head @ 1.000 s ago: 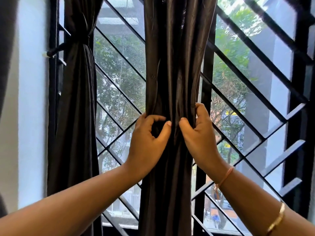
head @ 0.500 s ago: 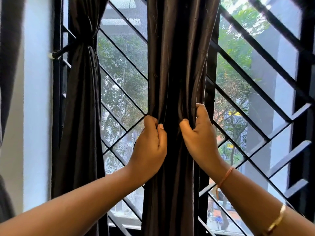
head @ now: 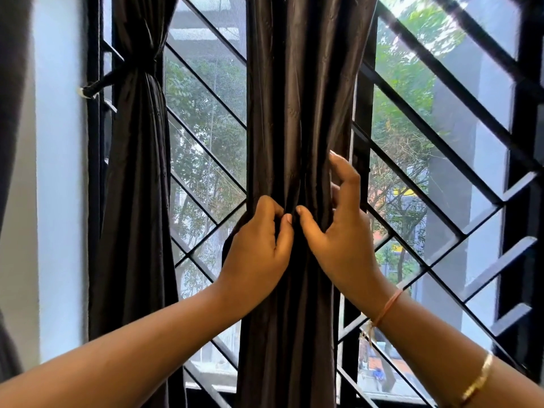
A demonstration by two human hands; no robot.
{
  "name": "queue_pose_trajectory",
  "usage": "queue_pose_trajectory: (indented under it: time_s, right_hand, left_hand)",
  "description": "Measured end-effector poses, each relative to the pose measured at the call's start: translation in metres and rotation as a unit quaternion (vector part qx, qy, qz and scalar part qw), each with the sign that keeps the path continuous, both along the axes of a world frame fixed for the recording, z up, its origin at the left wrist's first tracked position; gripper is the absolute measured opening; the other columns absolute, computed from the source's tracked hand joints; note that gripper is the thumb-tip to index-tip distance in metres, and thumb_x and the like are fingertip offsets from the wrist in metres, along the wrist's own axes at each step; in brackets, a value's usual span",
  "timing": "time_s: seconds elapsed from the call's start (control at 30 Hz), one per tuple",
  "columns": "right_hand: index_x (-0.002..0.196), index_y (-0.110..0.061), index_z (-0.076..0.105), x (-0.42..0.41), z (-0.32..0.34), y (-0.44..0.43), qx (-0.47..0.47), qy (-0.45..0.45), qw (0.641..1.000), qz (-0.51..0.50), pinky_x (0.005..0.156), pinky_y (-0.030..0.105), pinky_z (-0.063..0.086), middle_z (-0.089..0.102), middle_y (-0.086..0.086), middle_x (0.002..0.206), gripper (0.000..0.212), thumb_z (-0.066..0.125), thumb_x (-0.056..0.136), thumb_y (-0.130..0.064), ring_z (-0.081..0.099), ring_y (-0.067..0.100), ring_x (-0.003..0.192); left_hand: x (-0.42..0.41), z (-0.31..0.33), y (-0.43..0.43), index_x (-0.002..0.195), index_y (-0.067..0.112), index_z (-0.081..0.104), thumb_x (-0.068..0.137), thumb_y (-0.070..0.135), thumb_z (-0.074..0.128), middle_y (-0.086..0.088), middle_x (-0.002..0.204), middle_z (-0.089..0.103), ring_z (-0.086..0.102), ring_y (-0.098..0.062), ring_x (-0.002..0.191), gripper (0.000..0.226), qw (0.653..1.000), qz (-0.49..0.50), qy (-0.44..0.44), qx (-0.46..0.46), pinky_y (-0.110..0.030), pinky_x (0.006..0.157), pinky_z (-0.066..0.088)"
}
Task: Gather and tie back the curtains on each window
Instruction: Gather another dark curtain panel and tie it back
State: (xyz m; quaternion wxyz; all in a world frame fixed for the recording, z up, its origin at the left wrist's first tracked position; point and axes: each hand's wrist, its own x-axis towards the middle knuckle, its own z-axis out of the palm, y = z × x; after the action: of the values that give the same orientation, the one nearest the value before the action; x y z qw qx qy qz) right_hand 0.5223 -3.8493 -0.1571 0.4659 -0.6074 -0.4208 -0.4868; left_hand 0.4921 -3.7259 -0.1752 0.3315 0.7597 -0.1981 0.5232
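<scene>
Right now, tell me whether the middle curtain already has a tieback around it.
No: the middle curtain is only bunched by the left hand and right hand; only the left curtain is tied.

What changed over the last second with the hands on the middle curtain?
The left hand closed from an open curl to a pinch on the middle curtain; the right hand keeps its thumb on the fabric, fingers opened. The left curtain stays tied.

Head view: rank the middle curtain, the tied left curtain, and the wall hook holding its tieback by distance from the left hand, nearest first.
1. Middle curtain: gripped by the left hand.
2. Tied left curtain: hanging to the left, apart from the hand.
3. Wall hook: farthest, up on the wall at upper left.
</scene>
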Motion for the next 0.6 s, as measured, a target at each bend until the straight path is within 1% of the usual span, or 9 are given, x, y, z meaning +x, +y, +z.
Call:
queue_pose_trajectory:
  time_s: [0.07, 0.13, 0.2, 0.27, 0.37, 0.43, 0.5, 0.53, 0.6]
  right_hand:
    - [0.142, -0.023, 0.027, 0.0, -0.002, -0.001, -0.046, -0.072, 0.995, -0.046, 0.095, 0.003, 0.035, 0.048, -0.003, 0.134, 0.071, 0.057, 0.084, 0.004, 0.05, -0.001, 0.117]
    - [0.131, -0.016, 0.047, 0.001, -0.002, 0.0, -0.054, -0.07, 0.991, -0.099, 0.08, 0.002, 0.04, 0.058, 0.004, 0.114, 0.048, 0.055, 0.087, 0.0, 0.055, 0.006, 0.092]
    - [0.102, -0.01, 0.064, 0.0, -0.001, 0.002, -0.027, -0.042, 0.993, -0.106, 0.066, 0.003, 0.04, 0.06, 0.004, 0.089, 0.015, 0.055, 0.089, -0.011, 0.05, 0.005, 0.072]
    - [0.081, -0.014, 0.065, -0.001, 0.001, 0.005, -0.005, 0.0, 0.996, -0.088, 0.061, 0.003, 0.037, 0.06, 0.001, 0.076, 0.015, 0.059, 0.09, -0.024, 0.052, 0.006, 0.069]
    - [0.069, -0.02, 0.061, -0.001, 0.007, 0.006, 0.011, 0.042, 0.993, -0.111, 0.058, 0.001, 0.035, 0.055, -0.008, 0.066, 0.019, 0.066, 0.084, -0.03, 0.054, 0.0, 0.069]
    - [0.066, -0.018, 0.058, 0.0, 0.009, 0.005, 0.006, 0.059, 0.991, -0.121, 0.053, 0.005, 0.034, 0.052, -0.009, 0.06, 0.021, 0.066, 0.084, -0.025, 0.051, 0.001, 0.06]
    - [0.067, -0.012, 0.058, 0.002, 0.007, 0.003, 0.004, 0.07, 0.989, -0.134, 0.051, 0.01, 0.035, 0.052, -0.004, 0.059, 0.021, 0.065, 0.083, -0.022, 0.046, 0.008, 0.052]
    - [0.067, -0.01, 0.058, 0.002, 0.006, 0.003, 0.004, 0.072, 0.987, -0.142, 0.051, 0.011, 0.035, 0.053, -0.001, 0.06, 0.02, 0.065, 0.082, -0.021, 0.045, 0.009, 0.052]
    - [0.068, -0.012, 0.058, 0.0, 0.002, 0.005, -0.007, 0.076, 0.985, -0.153, 0.052, 0.008, 0.035, 0.053, 0.0, 0.065, 0.017, 0.065, 0.081, -0.02, 0.046, 0.007, 0.053]
  left_hand:
    - [-0.001, 0.0, -0.001, 0.086, 0.017, 0.041, 0.094, 0.023, 0.048, 0.007, 0.05, 0.041, 0.045, -0.004, 0.048, 0.012, 1.0, -0.002, -0.004, 0.006, -0.014, 0.043, 0.029]
    - [-0.002, -0.002, -0.002, 0.088, 0.017, 0.041, 0.094, 0.023, 0.047, 0.007, 0.053, 0.043, 0.046, -0.007, 0.05, 0.011, 1.0, -0.01, -0.005, 0.009, -0.019, 0.045, 0.031]
    - [-0.001, -0.003, -0.003, 0.088, 0.019, 0.04, 0.095, 0.024, 0.046, 0.007, 0.057, 0.047, 0.047, -0.012, 0.053, 0.011, 1.0, -0.014, 0.001, 0.016, -0.029, 0.049, 0.035]
    - [0.0, -0.003, -0.005, 0.089, 0.023, 0.036, 0.095, 0.027, 0.041, 0.007, 0.058, 0.047, 0.046, -0.014, 0.05, 0.009, 0.999, -0.019, 0.011, 0.03, -0.035, 0.048, 0.034]
    - [-0.001, -0.004, -0.006, 0.093, 0.026, 0.035, 0.092, 0.027, 0.036, 0.004, 0.062, 0.05, 0.049, -0.015, 0.052, 0.002, 0.998, -0.052, 0.021, 0.039, -0.035, 0.048, 0.035]
    - [-0.001, -0.008, -0.005, 0.103, 0.027, 0.037, 0.092, 0.025, 0.035, 0.002, 0.066, 0.055, 0.053, -0.012, 0.055, 0.011, 0.996, -0.082, 0.022, 0.035, -0.037, 0.052, 0.039]
    - [-0.001, -0.011, -0.004, 0.119, 0.032, 0.028, 0.093, 0.014, 0.036, 0.009, 0.072, 0.056, 0.056, -0.002, 0.058, 0.032, 0.994, -0.111, 0.022, 0.01, -0.023, 0.053, 0.041]
    - [0.0, -0.012, -0.004, 0.128, 0.031, 0.021, 0.093, 0.006, 0.037, 0.01, 0.081, 0.059, 0.058, 0.003, 0.064, 0.045, 0.992, -0.125, 0.032, -0.008, -0.014, 0.057, 0.042]
    - [0.003, -0.013, -0.003, 0.142, 0.025, 0.006, 0.092, -0.005, 0.036, 0.0, 0.108, 0.064, 0.062, 0.003, 0.089, 0.066, 0.988, -0.136, 0.068, -0.04, -0.009, 0.074, 0.045]
